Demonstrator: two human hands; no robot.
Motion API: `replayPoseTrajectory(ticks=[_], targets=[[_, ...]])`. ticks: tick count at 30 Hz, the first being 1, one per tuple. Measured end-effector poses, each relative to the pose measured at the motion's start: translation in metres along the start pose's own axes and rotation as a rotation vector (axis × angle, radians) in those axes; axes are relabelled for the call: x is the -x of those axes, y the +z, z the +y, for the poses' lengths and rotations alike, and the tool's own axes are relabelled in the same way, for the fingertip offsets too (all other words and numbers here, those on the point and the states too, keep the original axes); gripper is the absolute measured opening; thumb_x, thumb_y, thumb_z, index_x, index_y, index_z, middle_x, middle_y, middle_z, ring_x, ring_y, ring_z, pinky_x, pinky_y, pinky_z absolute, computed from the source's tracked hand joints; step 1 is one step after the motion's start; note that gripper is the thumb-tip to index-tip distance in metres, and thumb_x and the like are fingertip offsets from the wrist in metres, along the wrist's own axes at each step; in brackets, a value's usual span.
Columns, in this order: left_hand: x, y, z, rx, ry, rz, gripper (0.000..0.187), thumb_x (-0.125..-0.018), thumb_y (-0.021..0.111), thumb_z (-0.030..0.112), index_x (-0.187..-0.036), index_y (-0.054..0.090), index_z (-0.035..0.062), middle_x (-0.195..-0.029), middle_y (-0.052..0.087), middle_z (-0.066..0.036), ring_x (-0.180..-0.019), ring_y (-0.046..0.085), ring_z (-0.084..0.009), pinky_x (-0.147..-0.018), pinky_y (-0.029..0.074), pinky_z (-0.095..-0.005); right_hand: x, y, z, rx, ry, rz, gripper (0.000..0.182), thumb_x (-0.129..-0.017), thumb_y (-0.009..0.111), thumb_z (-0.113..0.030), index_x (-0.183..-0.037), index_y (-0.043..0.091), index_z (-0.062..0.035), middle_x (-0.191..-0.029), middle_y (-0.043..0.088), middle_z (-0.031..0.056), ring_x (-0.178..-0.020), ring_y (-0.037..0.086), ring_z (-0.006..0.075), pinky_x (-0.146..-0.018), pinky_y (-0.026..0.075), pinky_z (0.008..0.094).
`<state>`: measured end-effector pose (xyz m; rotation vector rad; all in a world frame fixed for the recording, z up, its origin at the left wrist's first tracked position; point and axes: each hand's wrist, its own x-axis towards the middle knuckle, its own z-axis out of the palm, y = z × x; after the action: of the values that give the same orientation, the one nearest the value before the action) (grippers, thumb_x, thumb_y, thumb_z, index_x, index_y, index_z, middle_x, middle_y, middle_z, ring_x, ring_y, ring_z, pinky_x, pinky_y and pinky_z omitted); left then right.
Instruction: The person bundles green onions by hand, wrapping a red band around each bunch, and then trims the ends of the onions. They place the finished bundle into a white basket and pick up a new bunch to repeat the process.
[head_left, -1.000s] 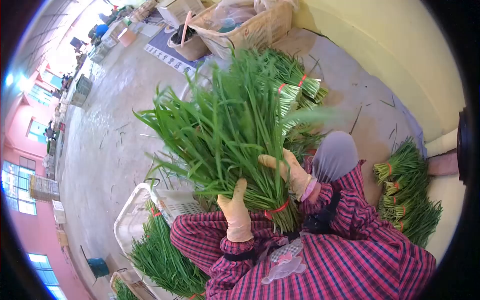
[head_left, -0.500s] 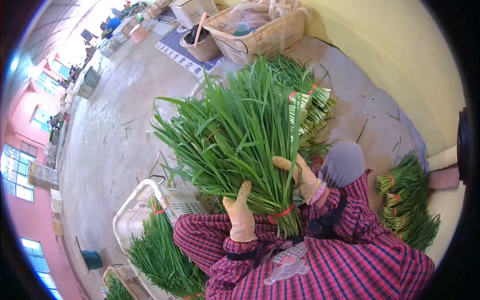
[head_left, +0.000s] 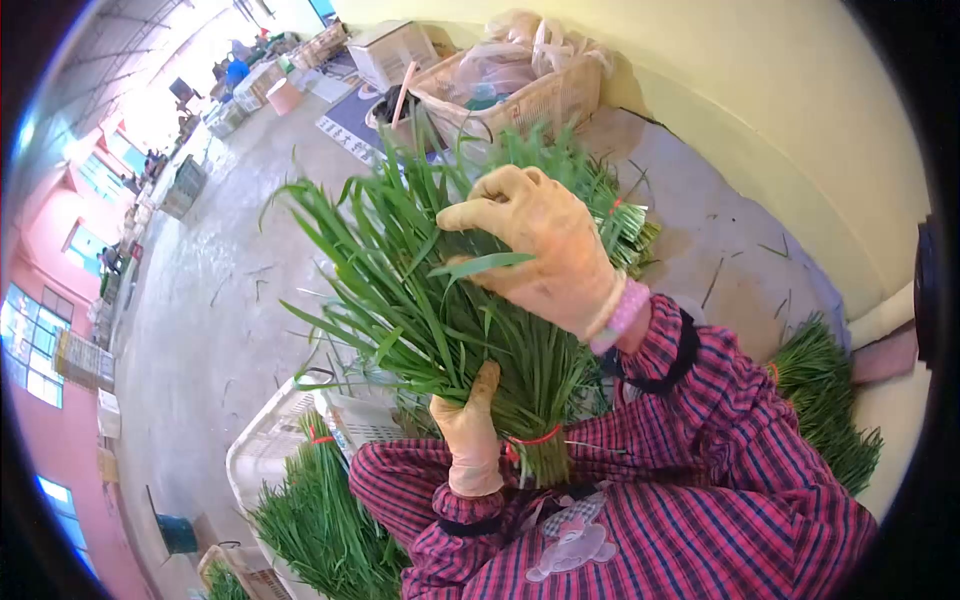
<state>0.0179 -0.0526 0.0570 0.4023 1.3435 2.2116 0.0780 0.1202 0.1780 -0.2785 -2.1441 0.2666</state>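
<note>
A big bunch of green garlic chives [head_left: 400, 290], tied near its cut ends with a red band [head_left: 538, 437], leans above my lap with its leaves fanned up and left. My gloved left hand [head_left: 468, 430] is closed around the lower leaves, thumb on top, just above the band. Over the upper leaves my gloved right hand [head_left: 545, 245] is raised, its fingers bent and the forefinger and thumb apart. One loose leaf blade [head_left: 485, 264] crosses in front of that thumb. Part of the right hand's fingertips is hidden among the leaves.
Tied chives [head_left: 330, 520] fill a white plastic basket [head_left: 245, 450] at my left. More bundles [head_left: 825, 400] lie by the wall at right, and others [head_left: 628, 222] behind my right hand. A crate with plastic bags [head_left: 530, 95] and a bucket [head_left: 410, 130] stand ahead.
My right hand has left the bunch's lower right side and risen over the upper leaves. The bunch has shifted slightly left, with my left hand still on it.
</note>
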Motion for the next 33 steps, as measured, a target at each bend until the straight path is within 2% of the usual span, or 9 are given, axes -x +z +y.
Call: replayPoseTrajectory(ticks=[5, 7, 11, 16, 20, 23, 25, 27, 33], targets=[[-0.009, 0.003, 0.052, -0.171, 0.011, -0.071, 0.028, -0.08, 0.074, -0.003, -0.107, 0.069, 0.0013, -0.099, 0.07, -0.003, -0.087, 0.065, -0.0131, -0.083, 0.052, -0.0283, -0.004, -0.013, 0.015, -0.378, 0.245, 0.049, 0.014, -0.084, 0.07, -0.018, -0.095, 0.069, -0.0099, -0.082, 0.066, 0.0061, -0.076, 0.064, 0.0239, -0.071, 0.052, 0.0345], [-0.008, 0.01, 0.084, -0.18, -0.051, -0.073, 0.028, -0.078, 0.071, -0.006, -0.105, 0.069, 0.0004, -0.097, 0.071, -0.005, -0.085, 0.066, -0.0147, -0.08, 0.052, -0.0283, 0.0, -0.029, 0.009, -0.76, 0.621, -0.045, 0.016, -0.09, 0.066, -0.019, -0.097, 0.068, -0.0055, -0.085, 0.068, 0.0034, -0.078, 0.064, 0.0155, -0.071, 0.051, 0.0294], [-0.001, 0.001, 0.124, -0.239, -0.083, -0.135, 0.026, -0.078, 0.07, 0.0, -0.104, 0.067, -0.0021, -0.094, 0.07, -0.007, -0.081, 0.066, -0.0168, -0.076, 0.054, -0.0282, 0.015, -0.05, 0.0, -1.052, 0.82, -0.15, 0.02, -0.093, 0.065, -0.022, -0.101, 0.068, -0.0038, -0.086, 0.068, 0.0019, -0.068, 0.055, 0.0049, -0.059, 0.045, 0.021], [0.03, -0.031, 0.155, -0.484, -0.226, -0.117, 0.029, -0.079, 0.069, 0.0, -0.108, 0.066, -0.0031, -0.096, 0.07, -0.006, -0.081, 0.066, -0.0144, -0.075, 0.054, -0.0283, 0.053, -0.04, -0.03, -1.035, 0.741, -0.23, 0.027, -0.089, 0.073, -0.028, -0.102, 0.068, -0.0043, -0.072, 0.059, -0.0036, -0.063, 0.051, 0.0034, -0.055, 0.043, 0.022], [0.059, -0.059, 0.159, -0.567, -0.379, -0.095, 0.03, -0.08, 0.072, 0.0, -0.109, 0.066, -0.0022, -0.098, 0.07, -0.005, -0.082, 0.065, -0.013, -0.076, 0.053, -0.0283, 0.078, -0.024, -0.058, -0.673, 0.447, -0.413, 0.028, -0.083, 0.076, -0.031, -0.091, 0.067, -0.0064, -0.071, 0.064, 0.0078, -0.062, 0.061, 0.0176, -0.058, 0.048, 0.0301], [0.08, -0.081, 0.154, -0.588, -0.458, -0.078, 0.03, -0.081, 0.073, 0.0, -0.11, 0.066, -0.0019, -0.1, 0.07, -0.005, -0.085, 0.065, -0.0126, -0.078, 0.053, -0.0283, 0.102, 0.002, -0.06, -0.696, 0.401, -0.374, 0.022, -0.085, 0.076, -0.023, -0.092, 0.069, -0.0039, -0.069, 0.063, 0.0023, -0.063, 0.056, 0.0081, -0.059, 0.047, 0.0258], [0.091, -0.095, 0.15, -0.615, -0.545, -0.059, 0.03, -0.081, 0.073, 0.0, -0.111, 0.066, -0.002, -0.101, 0.07, -0.005, -0.086, 0.064, -0.0123, -0.08, 0.053, -0.0283, 0.107, 0.003, -0.059, -0.879, 0.534, -0.374, 0.016, -0.087, 0.073, -0.02, -0.089, 0.07, -0.0045, -0.065, 0.061, 0.0016, -0.06, 0.056, 0.0076, -0.056, 0.047, 0.0241], [0.099, -0.103, 0.14, -0.629, -0.549, -0.037, 0.03, -0.082, 0.073, 0.0, -0.11, 0.066, -0.0021, -0.102, 0.07, -0.005, -0.086, 0.064, -0.012, -0.08, 0.053, -0.0279, 0.107, -0.005, -0.053, -1.146, 1.052, -0.611, 0.014, -0.09, 0.069, -0.018, -0.092, 0.071, -0.005, -0.067, 0.064, 0.0013, -0.058, 0.056, 0.006, -0.054, 0.046, 0.0212], [0.113, -0.117, 0.118, -0.586, -0.531, -0.032, 0.026, -0.084, 0.07, -0.002, -0.109, 0.066, -0.0032, -0.102, 0.07, -0.005, -0.088, 0.064, -0.0105, -0.082, 0.052, -0.0272, 0.125, 0.003, -0.055, -1.155, 0.875, -0.454, 0.019, -0.092, 0.068, -0.023, -0.094, 0.069, -0.0041, -0.07, 0.063, -0.0006, -0.061, 0.057, 0.0054, -0.053, 0.045, 0.0218]])
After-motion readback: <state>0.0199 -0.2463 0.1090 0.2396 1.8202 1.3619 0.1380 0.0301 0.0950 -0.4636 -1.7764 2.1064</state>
